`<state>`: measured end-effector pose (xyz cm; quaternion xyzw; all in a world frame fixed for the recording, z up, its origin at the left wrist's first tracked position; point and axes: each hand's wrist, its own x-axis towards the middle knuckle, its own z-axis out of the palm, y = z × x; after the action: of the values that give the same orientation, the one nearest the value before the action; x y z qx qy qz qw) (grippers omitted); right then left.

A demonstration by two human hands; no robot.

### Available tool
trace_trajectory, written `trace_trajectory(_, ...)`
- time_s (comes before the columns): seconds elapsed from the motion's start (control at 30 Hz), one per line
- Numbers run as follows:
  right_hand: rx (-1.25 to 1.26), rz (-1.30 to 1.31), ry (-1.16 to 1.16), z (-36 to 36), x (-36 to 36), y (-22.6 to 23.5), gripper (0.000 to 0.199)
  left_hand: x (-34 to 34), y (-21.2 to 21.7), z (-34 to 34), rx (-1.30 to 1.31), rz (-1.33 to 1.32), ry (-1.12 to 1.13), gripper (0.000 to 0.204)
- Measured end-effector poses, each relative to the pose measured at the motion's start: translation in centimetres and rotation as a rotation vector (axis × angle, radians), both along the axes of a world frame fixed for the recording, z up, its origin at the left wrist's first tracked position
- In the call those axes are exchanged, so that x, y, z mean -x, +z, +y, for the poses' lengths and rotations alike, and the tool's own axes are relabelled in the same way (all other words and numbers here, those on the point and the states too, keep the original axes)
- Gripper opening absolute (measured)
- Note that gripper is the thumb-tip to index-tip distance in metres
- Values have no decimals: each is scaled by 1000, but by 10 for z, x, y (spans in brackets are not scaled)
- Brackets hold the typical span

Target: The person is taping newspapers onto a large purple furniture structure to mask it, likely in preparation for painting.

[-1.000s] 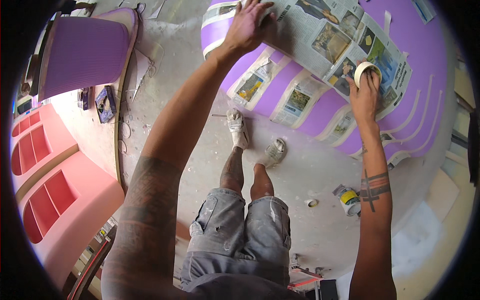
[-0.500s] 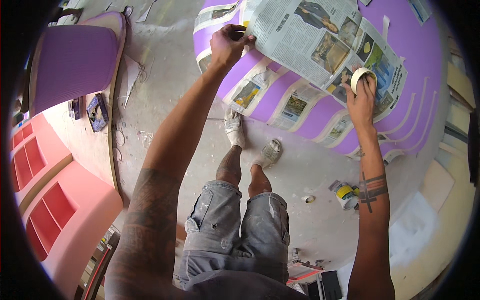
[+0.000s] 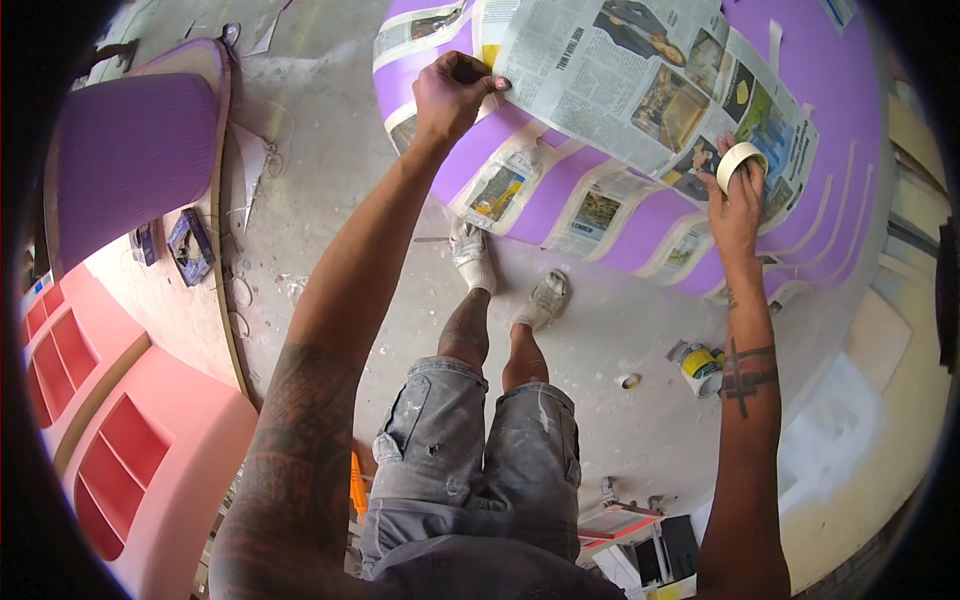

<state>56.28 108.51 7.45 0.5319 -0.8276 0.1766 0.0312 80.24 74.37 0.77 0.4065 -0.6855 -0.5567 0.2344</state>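
Observation:
A large sheet of newspaper [image 3: 600, 85] lies across a curved purple panel [image 3: 510, 125] at the upper middle. My left hand [image 3: 450, 95] pinches the sheet's left edge between thumb and fingers. At the sheet's lower right is my right hand [image 3: 738, 205], its fingers through a roll of pale masking tape [image 3: 729, 165] and its fingertips against the paper. Below the sheet, smaller newspaper pieces [image 3: 597, 212] are taped in strips along the panel, with purple bands showing between them. Several narrow tape lines [image 3: 824, 215] curve over the panel's right side.
A second purple curved piece [image 3: 135, 150] stands at the left, above a pink shelf unit [image 3: 125, 460]. Cardboard-like boxes [image 3: 190, 245] rest beside it. On the floor are a tin [image 3: 697, 368] and a small roll [image 3: 629, 381]. Pale boards [image 3: 870, 345] line the right.
The view has shifted slightly. My right hand with the tape roll sits a little farther right and lower in view; my left hand keeps its pinch on the sheet.

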Motion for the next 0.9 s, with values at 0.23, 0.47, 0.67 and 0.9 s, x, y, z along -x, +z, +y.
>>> trace_trajectory(0.23,-38,40,8,32,21,3,48,0,-4,-6,32,-66,-95,25)
trace_trajectory(0.47,-16,93,10,43,31,-9,50,1,-15,-7,50,-67,-90,27)
trace_trajectory(0.67,-106,143,19,55,37,2,56,2,-6,-3,125,-132,-95,28)
trace_trajectory(0.9,-143,140,36,86,65,9,63,3,10,17,433,-212,-38,28)
